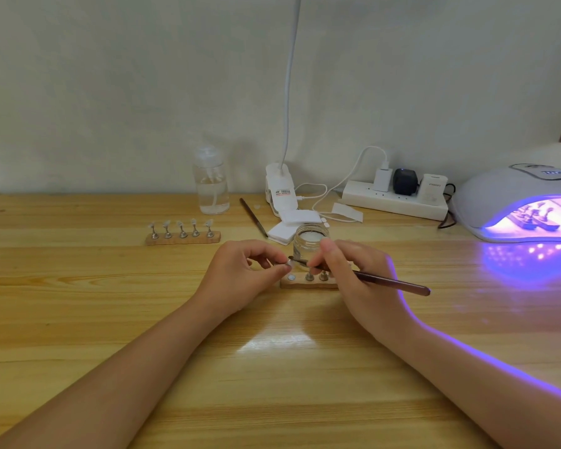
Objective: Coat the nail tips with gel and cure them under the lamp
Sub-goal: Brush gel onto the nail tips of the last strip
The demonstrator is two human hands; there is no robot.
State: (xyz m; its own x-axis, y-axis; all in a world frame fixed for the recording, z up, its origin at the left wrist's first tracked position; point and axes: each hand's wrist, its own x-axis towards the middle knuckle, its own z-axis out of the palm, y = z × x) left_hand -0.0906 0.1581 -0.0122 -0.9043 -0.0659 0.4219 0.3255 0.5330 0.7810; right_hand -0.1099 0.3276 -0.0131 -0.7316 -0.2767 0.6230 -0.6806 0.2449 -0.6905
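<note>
At the middle of the pale pine table (110, 319), the person's left hand (240, 277) pinches a small clear nail tip on its metal stand (288, 262) between thumb and fingertips, lifted just above the short wooden holder block (308, 283), where one round magnet spot sits bare and two metal stands remain. The right hand (353, 277) grips a slim brown-handled gel brush (389, 281) like a pen, its bristle end touching the tip. Just behind the hands stands a small open glass jar of clear gel (311, 241), and off to the right the white domed curing lamp (512, 202) glows violet with another set of tips already inside (its light spills well across the wood and along the right forearm). A second wooden strip carrying five clear tips (182, 234) waits to the left, well apart from the work. The risks I see from here: the tip is held only by a light pinch, so a firm stroke could twist it on its stand or flick it loose; an overloaded brush could flood gel over the edge onto the fingertips; and that stray violet glow might start hardening gel in the open jar or on the bristles if the coating drags on.
</note>
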